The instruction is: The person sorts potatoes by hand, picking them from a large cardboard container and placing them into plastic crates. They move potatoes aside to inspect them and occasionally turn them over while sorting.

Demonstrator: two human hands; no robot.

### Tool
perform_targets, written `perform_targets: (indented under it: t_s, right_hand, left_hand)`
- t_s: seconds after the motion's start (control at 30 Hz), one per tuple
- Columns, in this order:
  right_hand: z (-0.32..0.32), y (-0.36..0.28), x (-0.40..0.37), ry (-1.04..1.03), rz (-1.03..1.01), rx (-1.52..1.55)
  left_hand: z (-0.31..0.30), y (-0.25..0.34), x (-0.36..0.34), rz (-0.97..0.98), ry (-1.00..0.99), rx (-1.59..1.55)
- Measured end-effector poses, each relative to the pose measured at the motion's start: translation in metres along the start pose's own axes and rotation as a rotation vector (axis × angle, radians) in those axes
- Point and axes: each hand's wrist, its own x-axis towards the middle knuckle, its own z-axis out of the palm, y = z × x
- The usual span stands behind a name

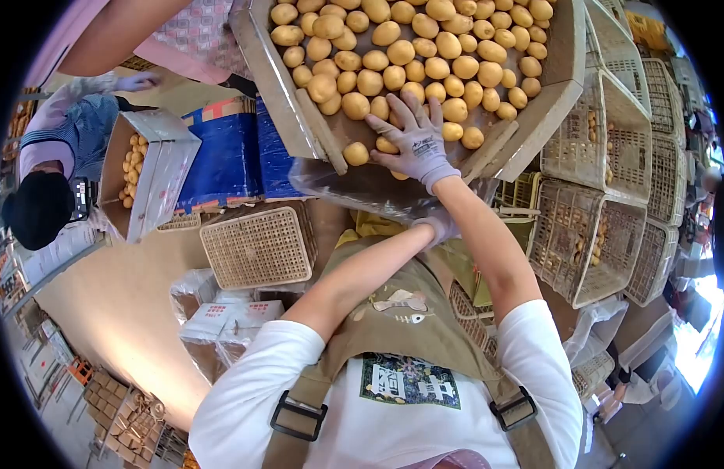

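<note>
My right hand (416, 146), in a pale grey work glove, lies with its fingers spread at the outlet of a wooden-sided sorting tray (320, 125). Its fingertips touch or hover over potatoes, and one potato (387, 145) shows between thumb and forefinger. Another potato (356, 153) sits just left of the thumb. My left hand (442, 224), gloved too, is below the outlet by a clear plastic bag (362, 187). My right forearm crosses over it, and its fingers are hidden. Many yellow potatoes (401, 52) cover the tray floor.
Stacked plastic crates (569, 227), some with potatoes, stand at the right. An upturned crate (256, 248) and white boxes (229, 324) are at the left. Farther left a person (69, 148) bends beside a lined box (152, 176) of potatoes. Another person's arm (116, 31) is at upper left.
</note>
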Motion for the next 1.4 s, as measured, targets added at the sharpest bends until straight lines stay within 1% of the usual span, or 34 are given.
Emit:
perform_targets:
  t_s: [0.03, 0.1, 0.17, 0.23, 0.3, 0.33, 0.37, 0.43, 0.53, 0.57, 0.63, 0.73, 0.83, 0.87, 0.9, 0.93, 0.97, 1.0, 1.1, 1.13, 1.17, 1.23, 1.27, 1.3, 1.37, 1.4]
  right_hand:
    - [0.000, 0.000, 0.000, -0.001, -0.001, 0.000]
    - [-0.001, 0.001, -0.001, -0.006, 0.003, 0.010]
    - [-0.002, 0.000, 0.000, -0.008, 0.014, 0.034]
    - [0.001, 0.000, -0.001, 0.013, 0.008, 0.039]
    - [0.002, 0.001, -0.002, 0.036, 0.003, 0.053]
    - [0.003, 0.002, -0.001, 0.037, 0.009, 0.070]
    - [0.004, 0.003, -0.001, 0.038, 0.009, 0.066]
    - [0.003, 0.002, -0.001, 0.035, 0.003, 0.065]
    - [0.002, 0.003, 0.000, 0.030, 0.004, 0.066]
    - [0.002, 0.002, -0.001, 0.026, 0.003, 0.070]
    - [0.002, 0.002, -0.003, 0.013, 0.004, 0.077]
    - [0.000, 0.002, -0.001, -0.007, 0.013, 0.082]
    - [0.000, 0.003, -0.002, -0.019, 0.010, 0.077]
    - [0.001, 0.003, -0.002, -0.020, 0.010, 0.075]
    - [0.001, 0.003, -0.002, -0.012, 0.005, 0.079]
    - [0.002, 0.003, -0.002, -0.007, 0.004, 0.083]
    - [0.001, 0.002, -0.004, -0.004, 0.004, 0.085]
    - [-0.003, -0.001, -0.005, -0.010, 0.006, 0.119]
    - [-0.024, -0.007, -0.020, -0.061, -0.052, 0.190]
    - [-0.027, -0.004, -0.019, 0.013, -0.095, 0.283]
    - [-0.039, 0.005, -0.006, -0.030, -0.068, 0.425]
    - [-0.062, 0.019, 0.019, 0.165, 0.159, 0.514]
    - [-0.067, 0.031, 0.037, 0.273, 0.177, 0.438]
    - [-0.071, 0.043, 0.054, 0.383, 0.195, 0.362]
    - [-0.077, 0.059, 0.070, 0.270, 0.285, 0.330]
    - [-0.079, 0.060, 0.068, 0.267, 0.287, 0.351]
  left_hand:
    - [-0.001, -0.002, 0.000, 0.038, 0.025, -0.046]
    - [-0.013, -0.019, -0.027, 0.016, 0.211, -0.168]
    - [-0.025, -0.056, -0.040, -0.205, 0.343, -0.975]
    - [-0.020, -0.096, -0.059, -0.155, 0.417, -1.336]
    - [-0.066, -0.059, -0.114, -0.450, 0.402, -1.243]
    - [-0.059, -0.064, -0.116, -0.641, 0.377, -1.147]
    - [-0.020, -0.103, -0.113, -0.542, 0.384, -0.892]
    - [-0.042, -0.052, -0.132, -0.462, 0.026, 0.253]
    - [-0.048, -0.066, -0.137, -0.338, -0.092, 0.404]
    - [-0.050, -0.075, -0.135, -0.326, -0.078, 0.521]
    - [-0.056, -0.088, -0.124, -0.368, -0.115, 0.363]
    - [-0.047, -0.074, -0.126, -0.308, -0.159, 0.292]
    - [-0.038, -0.086, -0.144, -0.294, -0.036, -0.267]
    - [-0.030, -0.094, -0.140, -0.315, 0.124, -0.518]
    - [-0.036, -0.096, -0.130, -0.298, 0.311, -0.683]
    - [-0.039, -0.098, -0.124, -0.305, 0.442, -1.215]
    - [-0.064, -0.070, -0.124, -0.298, 0.566, -1.749]
    - [-0.073, -0.067, -0.122, -0.068, 0.544, -1.836]
    - [-0.075, -0.058, -0.103, 0.239, 0.541, -1.941]
    - [-0.076, -0.062, -0.100, 0.422, 0.342, -2.305]
    - [-0.079, -0.057, -0.097, 0.404, 0.401, -2.248]
    - [-0.085, -0.038, -0.092, 0.368, 0.517, -2.132]
    - [-0.086, -0.036, -0.093, 0.435, 0.515, -2.163]
    - [-0.085, -0.038, -0.092, 0.458, 0.534, -2.064]
    - [-0.084, -0.043, -0.092, 0.494, 0.571, -1.866]
    - [-0.085, -0.043, -0.097, 0.573, 0.431, -2.159]
